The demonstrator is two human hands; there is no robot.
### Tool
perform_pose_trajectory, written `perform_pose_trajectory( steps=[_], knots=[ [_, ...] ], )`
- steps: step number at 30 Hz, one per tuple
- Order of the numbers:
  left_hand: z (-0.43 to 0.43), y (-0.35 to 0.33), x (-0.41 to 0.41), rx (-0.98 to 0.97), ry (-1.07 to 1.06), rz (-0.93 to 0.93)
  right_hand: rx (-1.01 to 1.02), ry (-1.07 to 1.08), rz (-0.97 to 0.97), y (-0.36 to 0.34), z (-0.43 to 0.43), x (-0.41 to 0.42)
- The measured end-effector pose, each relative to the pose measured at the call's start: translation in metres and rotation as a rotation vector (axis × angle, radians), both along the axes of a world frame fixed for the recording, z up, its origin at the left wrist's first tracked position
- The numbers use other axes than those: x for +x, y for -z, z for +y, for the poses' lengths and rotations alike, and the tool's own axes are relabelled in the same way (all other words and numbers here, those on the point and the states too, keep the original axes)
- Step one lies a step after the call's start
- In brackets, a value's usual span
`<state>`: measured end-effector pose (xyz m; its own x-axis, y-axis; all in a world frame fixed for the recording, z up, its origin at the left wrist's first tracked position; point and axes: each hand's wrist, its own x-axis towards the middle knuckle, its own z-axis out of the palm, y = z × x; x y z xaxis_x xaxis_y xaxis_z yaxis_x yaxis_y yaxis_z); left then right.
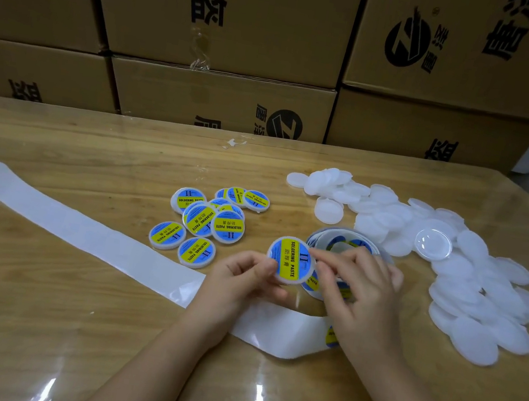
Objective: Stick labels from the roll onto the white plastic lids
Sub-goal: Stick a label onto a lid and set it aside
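Warehouse packing table, stacked cartons (230, 14)

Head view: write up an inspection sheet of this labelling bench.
Surface: wooden table under glossy clear film, with glare spots.
Job's things: label roll behind the hands; empty backing strip trails left; blank white lids heaped right; labelled lids grouped centre; held lid already labelled.
Clutter: clear lid on the blank heap; white scrap near the far edge.
Hands: left hand pinches the held lid; right hand fingertips touch its right edge.
Cables: nothing seen.
Surroundings: stacked cardboard boxes behind the table.
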<state>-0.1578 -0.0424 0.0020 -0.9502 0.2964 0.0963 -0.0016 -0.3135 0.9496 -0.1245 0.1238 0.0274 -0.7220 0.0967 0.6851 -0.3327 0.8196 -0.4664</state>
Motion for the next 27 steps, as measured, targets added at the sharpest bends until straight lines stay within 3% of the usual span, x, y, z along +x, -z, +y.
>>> perform_pose_trajectory(
  steps=[12,19,27],
  knots=[
    [0.0002,0.0052,-0.0030,0.064,-0.012,-0.017,0.076,-0.130,0.123,0.0033,-0.0037,0.0020],
    [0.0005,0.0096,-0.0043,0.040,0.042,-0.003,0.121,-0.254,0.094,0.0053,-0.0067,0.0054],
    [0.0004,0.0076,-0.0021,-0.015,0.107,0.045,0.110,-0.184,0.003,0.0065,-0.0071,0.0040]
  ],
)
